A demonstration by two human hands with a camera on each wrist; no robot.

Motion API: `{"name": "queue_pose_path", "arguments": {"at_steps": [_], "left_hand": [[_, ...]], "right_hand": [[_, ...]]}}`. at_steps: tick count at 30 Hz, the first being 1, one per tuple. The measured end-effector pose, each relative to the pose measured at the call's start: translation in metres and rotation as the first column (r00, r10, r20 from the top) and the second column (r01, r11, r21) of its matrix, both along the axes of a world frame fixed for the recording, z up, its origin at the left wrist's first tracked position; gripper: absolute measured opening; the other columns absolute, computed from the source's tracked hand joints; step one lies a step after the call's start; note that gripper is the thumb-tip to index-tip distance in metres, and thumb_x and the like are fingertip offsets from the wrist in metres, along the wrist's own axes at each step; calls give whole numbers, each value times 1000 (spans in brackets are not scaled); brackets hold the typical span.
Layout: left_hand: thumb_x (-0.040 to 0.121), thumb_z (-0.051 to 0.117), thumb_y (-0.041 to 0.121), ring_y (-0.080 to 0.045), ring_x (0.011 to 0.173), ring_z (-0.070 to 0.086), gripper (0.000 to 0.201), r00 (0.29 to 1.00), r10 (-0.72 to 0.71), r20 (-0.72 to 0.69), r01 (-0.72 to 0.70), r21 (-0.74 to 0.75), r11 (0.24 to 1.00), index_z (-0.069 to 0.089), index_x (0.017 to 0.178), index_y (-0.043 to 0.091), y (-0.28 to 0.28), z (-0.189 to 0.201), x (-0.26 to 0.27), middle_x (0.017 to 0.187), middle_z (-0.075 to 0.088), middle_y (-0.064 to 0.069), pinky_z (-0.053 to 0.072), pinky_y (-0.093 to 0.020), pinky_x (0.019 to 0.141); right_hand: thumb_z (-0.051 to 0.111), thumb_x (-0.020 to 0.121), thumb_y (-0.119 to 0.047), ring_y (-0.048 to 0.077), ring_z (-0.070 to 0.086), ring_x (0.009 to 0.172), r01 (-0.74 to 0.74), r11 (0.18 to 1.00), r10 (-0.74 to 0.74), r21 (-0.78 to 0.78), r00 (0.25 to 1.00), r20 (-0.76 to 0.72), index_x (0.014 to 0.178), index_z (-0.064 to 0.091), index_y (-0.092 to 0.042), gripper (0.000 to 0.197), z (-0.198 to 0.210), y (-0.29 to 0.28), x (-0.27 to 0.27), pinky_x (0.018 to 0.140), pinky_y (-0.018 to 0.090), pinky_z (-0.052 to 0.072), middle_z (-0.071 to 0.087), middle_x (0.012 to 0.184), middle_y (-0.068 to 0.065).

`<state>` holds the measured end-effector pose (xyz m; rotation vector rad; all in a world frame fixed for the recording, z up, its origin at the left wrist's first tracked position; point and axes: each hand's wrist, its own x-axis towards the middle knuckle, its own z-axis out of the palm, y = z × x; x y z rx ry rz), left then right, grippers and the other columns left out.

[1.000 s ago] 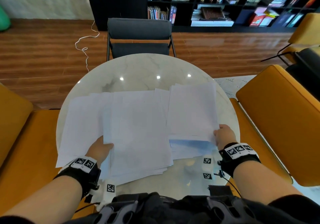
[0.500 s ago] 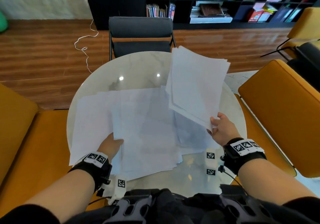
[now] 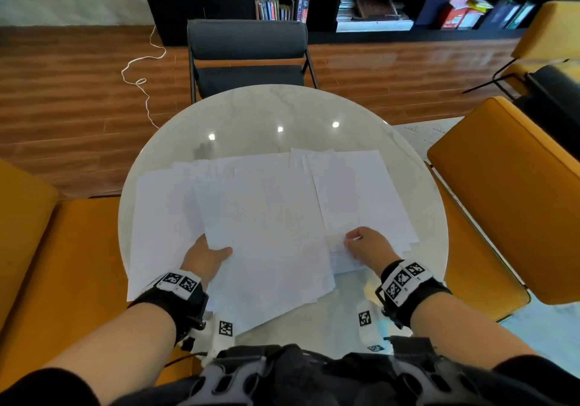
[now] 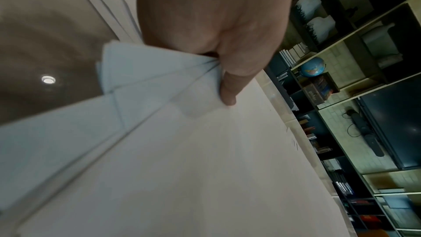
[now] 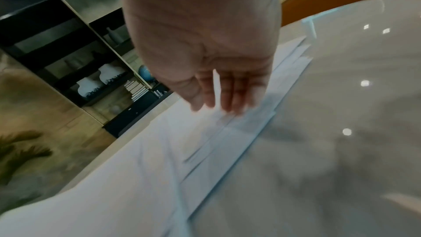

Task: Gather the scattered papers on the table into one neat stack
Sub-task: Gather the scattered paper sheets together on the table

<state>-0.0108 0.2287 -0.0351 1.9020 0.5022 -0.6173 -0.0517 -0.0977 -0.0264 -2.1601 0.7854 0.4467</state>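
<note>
clearly mid-gather: the left hand (image 3: 205,256) pinches the near edge of the middle bundle of plain white paper sheets (image 3: 266,233), thumb on top, while the right hand (image 3: 365,245) rests with fingers extended on the right bundle (image 3: 357,192). all of it lies fanned across the round white marble table (image 3: 266,113). next, i'd judge, slide the bundles together and square the edges. no containers in sight.

The left hand (image 3: 205,256) pinches paper edges — thumb on top, fingers hidden beneath. The right hand (image 3: 367,245) lies flat, fingers extended.
</note>
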Motion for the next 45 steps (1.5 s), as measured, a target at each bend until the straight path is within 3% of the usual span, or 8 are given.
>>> {"name": "queue_pose_path", "arguments": {"at_steps": [5, 16, 22, 26, 29, 36, 41, 45], "left_hand": [[93, 57, 18, -34, 121, 52, 47, 999, -3, 33, 1, 77, 997, 44, 137, 7, 7, 4, -2, 133, 56, -16, 40, -34, 93], [91, 57, 18, -39, 123, 49, 47, 993, 117, 22, -119, 158, 980, 45, 136, 8, 40, 1, -4, 134, 55, -18, 38, -43, 102], [91, 58, 20, -38, 123, 50, 48, 994, 109, 28, -112, 157, 981, 47, 136, 10, 40, 6, -5, 135, 55, -16, 38, -48, 108], [91, 57, 20, -38, 125, 48, 50, 993, 110, 30, -114, 155, 981, 45, 138, 10, 41, 6, -6, 137, 54, -15, 37, -49, 109], [91, 57, 19, -38, 127, 47, 49, 993, 112, 33, -116, 152, 982, 44, 138, 9, 40, 6, -7, 138, 53, -15, 36, -47, 109], [90, 58, 20, -39, 126, 47, 51, 993, 105, 47, -111, 155, 982, 44, 138, 9, 44, 4, -7, 137, 53, -17, 36, -49, 109], [90, 59, 21, -39, 126, 47, 52, 994, 102, 47, -108, 147, 983, 44, 139, 10, 47, 2, -9, 138, 52, -16, 35, -52, 109], [91, 57, 19, -40, 129, 44, 51, 996, 73, 54, -81, 173, 982, 43, 140, 8, 47, 1, -9, 140, 50, -17, 34, -51, 110]], "right_hand": [[69, 78, -47, 40, 41, 129, 205, 895, -235, -397, 971, -30, 142, 39, -22, 75, -1, -55, 4, 106, 48, 35, 40, 143, 18], [84, 56, -54, 42, 26, 138, 26, 877, -155, -480, 960, -232, 151, 4, -26, 128, -17, -62, 18, 112, 53, 27, 25, 150, 24], [84, 63, -44, 44, 42, 127, 246, 838, -396, -487, 889, -232, 145, 16, -15, 111, -9, -63, 29, 102, 54, 41, 33, 142, 23], [48, 87, -63, 34, 42, 132, 94, 862, -296, -498, 891, -345, 141, 34, -5, 81, -1, -50, 32, 110, 41, 36, 40, 144, 16], [54, 51, -84, 36, 45, 125, -14, 870, -216, -492, 888, -407, 135, 49, -17, 107, -27, -59, 36, 99, 47, 38, 46, 133, 12], [84, 67, -34, 36, 51, 122, 180, 907, -305, -381, 905, -298, 133, 24, -1, 95, -11, -33, 31, 97, 42, 46, 46, 132, 21], [77, 73, -38, 34, 54, 119, 175, 909, -279, -377, 929, -242, 132, 44, -3, 76, -8, -30, 21, 95, 38, 46, 52, 130, 17], [60, 84, -12, 38, 59, 105, 239, 940, -243, -244, 970, 14, 114, 49, -4, 33, -4, -28, 13, 75, 33, 43, 56, 103, 15]]}}
